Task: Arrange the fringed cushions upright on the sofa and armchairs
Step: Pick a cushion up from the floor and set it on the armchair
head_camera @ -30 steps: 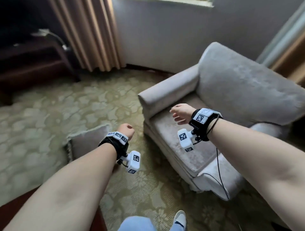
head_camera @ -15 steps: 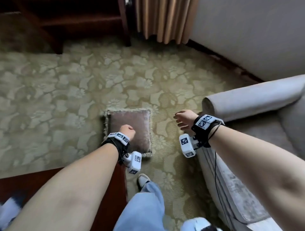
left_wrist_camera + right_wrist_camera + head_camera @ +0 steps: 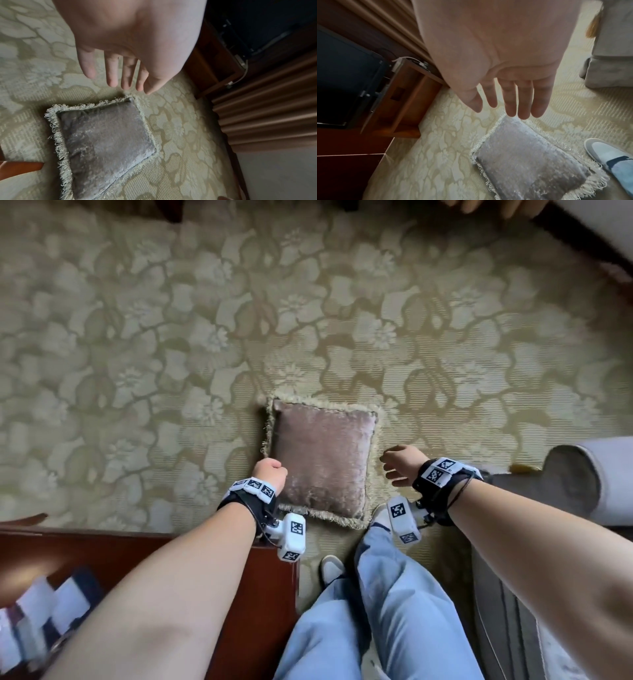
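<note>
left hand (image 3: 130, 44): open, empty | right hand (image 3: 501, 56): open, empty | above cushion (image 3: 322, 460)

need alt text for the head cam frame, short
Seen from above, a fringed cushion lies flat on a floral carpet while the person's left hand and right hand hover over its near corners, holding nothing. A dark wooden table sits at lower left, a grey armchair at right, and the person's jeans fill the bottom.
</note>
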`<action>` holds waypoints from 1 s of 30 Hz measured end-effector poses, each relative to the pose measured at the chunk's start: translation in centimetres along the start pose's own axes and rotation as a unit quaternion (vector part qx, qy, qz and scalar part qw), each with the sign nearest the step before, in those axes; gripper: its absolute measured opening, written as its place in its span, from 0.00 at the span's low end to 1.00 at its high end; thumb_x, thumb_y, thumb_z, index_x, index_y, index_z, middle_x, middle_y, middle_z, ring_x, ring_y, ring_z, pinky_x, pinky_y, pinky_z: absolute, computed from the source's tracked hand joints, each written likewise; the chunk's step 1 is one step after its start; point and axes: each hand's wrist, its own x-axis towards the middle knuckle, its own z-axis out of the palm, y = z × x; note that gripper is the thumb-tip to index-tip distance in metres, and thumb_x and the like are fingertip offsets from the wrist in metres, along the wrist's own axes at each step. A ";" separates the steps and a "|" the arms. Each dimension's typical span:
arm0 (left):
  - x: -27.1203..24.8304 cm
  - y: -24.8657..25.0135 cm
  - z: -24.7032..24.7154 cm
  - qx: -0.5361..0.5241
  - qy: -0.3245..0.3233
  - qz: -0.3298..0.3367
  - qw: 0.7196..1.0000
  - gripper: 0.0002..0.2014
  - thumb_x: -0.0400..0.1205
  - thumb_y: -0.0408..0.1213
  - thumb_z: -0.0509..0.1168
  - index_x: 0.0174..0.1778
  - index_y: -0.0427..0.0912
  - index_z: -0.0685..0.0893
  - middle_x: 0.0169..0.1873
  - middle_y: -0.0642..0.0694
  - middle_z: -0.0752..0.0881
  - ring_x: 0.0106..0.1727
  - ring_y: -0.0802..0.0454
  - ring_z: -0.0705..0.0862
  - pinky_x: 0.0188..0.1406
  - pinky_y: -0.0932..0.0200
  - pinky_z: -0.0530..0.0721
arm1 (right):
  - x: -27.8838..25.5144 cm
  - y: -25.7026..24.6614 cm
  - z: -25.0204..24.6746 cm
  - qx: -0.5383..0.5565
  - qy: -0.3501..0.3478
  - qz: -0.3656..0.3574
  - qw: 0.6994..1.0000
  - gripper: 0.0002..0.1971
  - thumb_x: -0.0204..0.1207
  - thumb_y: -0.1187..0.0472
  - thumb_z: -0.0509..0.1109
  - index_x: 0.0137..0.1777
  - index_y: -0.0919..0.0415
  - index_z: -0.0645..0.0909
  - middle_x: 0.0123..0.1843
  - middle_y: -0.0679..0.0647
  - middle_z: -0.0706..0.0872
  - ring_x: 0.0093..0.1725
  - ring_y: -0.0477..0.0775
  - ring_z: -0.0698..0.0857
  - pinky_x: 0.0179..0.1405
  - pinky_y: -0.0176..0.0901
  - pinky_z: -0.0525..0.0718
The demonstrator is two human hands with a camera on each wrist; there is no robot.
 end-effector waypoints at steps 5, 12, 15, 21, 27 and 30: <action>6.8 -0.2 1.5 -0.012 0.001 -0.050 0.999 0.17 0.80 0.32 0.64 0.63 0.35 0.86 0.64 0.38 0.86 0.64 0.38 0.83 0.61 0.58 0.78 | 7.8 -1.3 1.5 0.001 -0.012 0.037 0.999 0.04 0.78 0.63 0.67 0.50 0.61 0.79 0.39 0.58 0.79 0.35 0.57 0.79 0.38 0.47 0.77; 17.0 -1.8 6.4 -0.040 0.005 -0.087 0.995 0.21 0.82 0.35 0.65 0.71 0.33 0.80 0.70 0.36 0.81 0.71 0.39 0.78 0.70 0.55 0.73 | 17.5 0.7 4.4 0.021 -0.010 0.059 0.998 0.09 0.79 0.64 0.67 0.58 0.62 0.79 0.43 0.59 0.81 0.40 0.58 0.81 0.42 0.48 0.79; 22.0 -3.5 9.3 -0.064 -0.005 -0.085 0.994 0.25 0.81 0.37 0.68 0.73 0.32 0.77 0.71 0.35 0.79 0.71 0.40 0.78 0.72 0.55 0.72 | 22.8 3.2 6.0 0.057 0.016 0.070 0.996 0.15 0.78 0.63 0.68 0.65 0.63 0.78 0.47 0.59 0.83 0.43 0.59 0.83 0.46 0.51 0.82; 31.1 -8.7 15.7 -0.071 -0.009 -0.093 0.993 0.33 0.80 0.45 0.71 0.79 0.36 0.69 0.75 0.38 0.74 0.74 0.41 0.75 0.75 0.53 0.70 | 32.6 7.8 9.7 0.103 0.028 0.077 0.991 0.29 0.79 0.60 0.71 0.79 0.58 0.67 0.67 0.64 0.81 0.63 0.64 0.82 0.63 0.59 0.83; 38.6 -12.5 19.6 -0.130 0.034 -0.115 0.984 0.37 0.78 0.54 0.65 0.80 0.41 0.66 0.76 0.38 0.73 0.75 0.38 0.75 0.77 0.45 0.70 | 39.8 11.5 12.0 0.091 0.057 0.056 0.993 0.38 0.77 0.49 0.73 0.83 0.58 0.60 0.77 0.61 0.74 0.62 0.61 0.81 0.68 0.63 0.80; 41.2 -13.8 20.8 -0.179 0.051 -0.126 0.974 0.36 0.80 0.52 0.67 0.81 0.43 0.63 0.75 0.41 0.74 0.74 0.41 0.76 0.77 0.47 0.71 | 42.2 12.4 12.9 0.095 0.063 0.050 0.992 0.36 0.78 0.48 0.71 0.81 0.63 0.62 0.77 0.63 0.73 0.69 0.62 0.77 0.72 0.61 0.76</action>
